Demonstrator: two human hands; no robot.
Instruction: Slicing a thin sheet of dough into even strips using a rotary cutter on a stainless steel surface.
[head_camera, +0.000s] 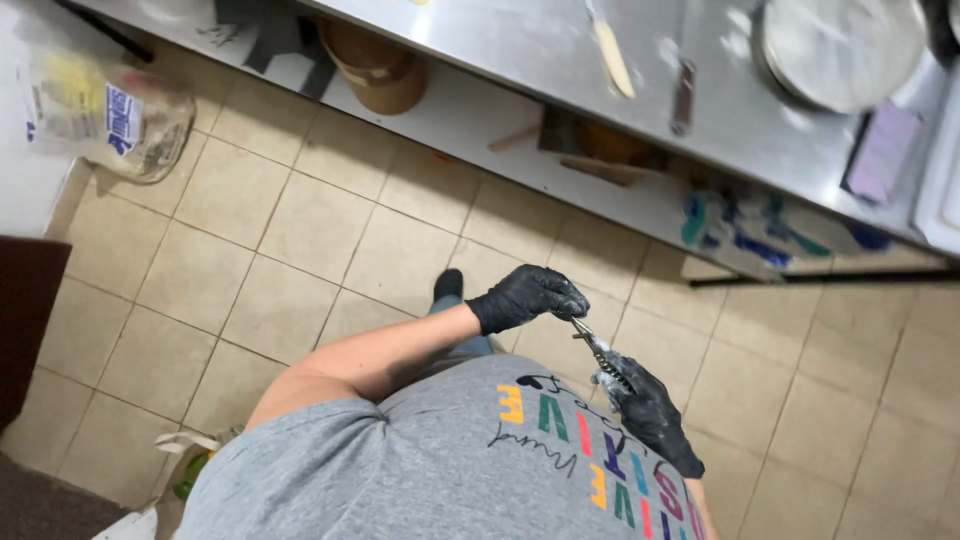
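Observation:
Both my hands wear black gloves and meet in front of my grey printed shirt (430, 460). My right hand (652, 412) grips the lower end of a thin metal tool (600, 352) that looks wet or dusted with pale residue. My left hand (527, 294) pinches the tool's upper tip with its fingertips. The exact kind of tool is too small and blurred to tell. Below the hands lies a beige tiled floor (300, 220), and my dark shoe (449, 284) shows just left of my left hand.
A steel counter (560, 40) runs along the top with a wooden-handled utensil (612, 56), a dark-handled tool (683, 97), a round metal pan (840, 45) and a purple sponge (882, 150). Under it stands a brown bucket (380, 70). A plastic bag (110, 115) lies left.

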